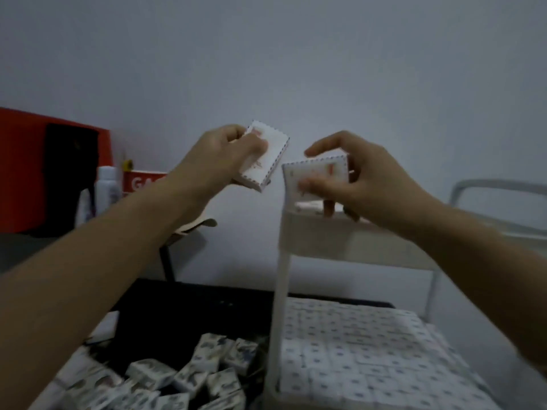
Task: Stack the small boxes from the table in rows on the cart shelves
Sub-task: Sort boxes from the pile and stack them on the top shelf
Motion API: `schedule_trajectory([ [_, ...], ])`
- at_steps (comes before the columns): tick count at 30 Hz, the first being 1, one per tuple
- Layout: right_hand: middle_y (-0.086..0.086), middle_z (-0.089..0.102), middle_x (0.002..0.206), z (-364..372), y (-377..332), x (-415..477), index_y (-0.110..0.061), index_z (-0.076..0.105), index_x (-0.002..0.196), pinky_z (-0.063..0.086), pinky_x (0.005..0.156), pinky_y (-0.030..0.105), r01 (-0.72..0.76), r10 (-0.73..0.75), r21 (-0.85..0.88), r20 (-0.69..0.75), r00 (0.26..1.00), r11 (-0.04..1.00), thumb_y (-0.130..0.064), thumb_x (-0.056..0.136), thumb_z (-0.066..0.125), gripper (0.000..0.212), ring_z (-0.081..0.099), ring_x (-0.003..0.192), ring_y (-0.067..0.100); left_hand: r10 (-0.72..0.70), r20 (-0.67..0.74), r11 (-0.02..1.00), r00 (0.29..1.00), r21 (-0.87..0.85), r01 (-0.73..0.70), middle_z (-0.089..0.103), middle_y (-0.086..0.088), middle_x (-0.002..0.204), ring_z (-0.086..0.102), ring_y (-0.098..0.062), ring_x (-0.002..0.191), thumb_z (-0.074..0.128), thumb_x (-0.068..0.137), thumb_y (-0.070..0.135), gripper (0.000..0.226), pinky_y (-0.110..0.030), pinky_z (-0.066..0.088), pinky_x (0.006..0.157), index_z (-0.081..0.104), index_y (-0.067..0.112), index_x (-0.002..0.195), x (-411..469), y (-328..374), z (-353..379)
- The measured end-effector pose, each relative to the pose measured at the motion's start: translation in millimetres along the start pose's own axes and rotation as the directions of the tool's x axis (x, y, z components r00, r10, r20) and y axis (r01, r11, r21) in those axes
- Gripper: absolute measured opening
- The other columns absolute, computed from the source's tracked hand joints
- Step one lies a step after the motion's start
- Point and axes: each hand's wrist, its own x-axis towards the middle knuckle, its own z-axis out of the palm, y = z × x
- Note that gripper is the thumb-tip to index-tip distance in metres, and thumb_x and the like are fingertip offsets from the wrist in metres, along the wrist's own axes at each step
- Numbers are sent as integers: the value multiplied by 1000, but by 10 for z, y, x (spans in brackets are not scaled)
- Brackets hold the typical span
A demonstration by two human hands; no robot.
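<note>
- Pinching with thumb and curled fingers, the left hand [225, 155] holds one small box [266, 156] tilted in mid-air.
- Right hand [355, 179] pinches a second box [315, 176], thumb on its near face and forefinger arched above it.
- That second box hangs just over the near left corner of the top shelf [340, 244] of the cart [281, 291].
- Both held boxes are near each other but apart.
- Well below the right hand, packed rows of boxes [355, 350] fill the cart's lower level.
- Well below the left hand, loose boxes [183, 377] lie heaped on the dark table [189, 303].
</note>
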Motion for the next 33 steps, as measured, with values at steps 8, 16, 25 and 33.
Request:
schedule_trajectory([
  [8, -1, 67, 86, -1344, 764, 281, -11, 66, 99, 48, 63, 29, -269, 232, -302, -152, 961, 915, -31, 82, 73, 27, 59, 69, 12, 2, 219, 975, 976, 216, -51, 66, 4, 94, 66, -8, 79, 66, 87, 23, 25, -16, 54, 54, 59, 24, 111, 898, 288, 1237],
  [16, 2, 76, 94, -1709, 1532, 636, -14, 67, 107, 54, 81, 33, -543, 540, -1, 103, 835, 840, -58, 90, 50, 50, 70, 96, 21, -69, 271, 859, 960, 505, -81, 60, -7, 102, 58, -20, 88, 67, 85, 13, 29, -25, 51, 64, 60, 9, 112, 1660, 148, 2028],
  [25, -3, 64, 121, -1577, 2082, 822, -30, 47, 135, 40, 107, 49, -668, 667, -113, 289, 686, 736, -70, 88, 41, 62, 48, 125, 24, -211, 413, 737, 886, 663, -133, 63, -8, 104, 63, -12, 82, 72, 83, 8, 22, -26, 60, 65, 61, 6, 102, 2359, -166, 2268],
  [33, 2, 65, 117, -1437, 2291, 809, -27, 59, 114, 55, 68, 30, -676, 661, -38, 256, 705, 736, -71, 86, 43, 55, 63, 95, 19, -227, 495, 740, 839, 647, -181, 64, 2, 86, 62, -6, 71, 66, 87, 10, 4, -17, 54, 51, 64, 14, 88, 2487, -597, 2618],
])
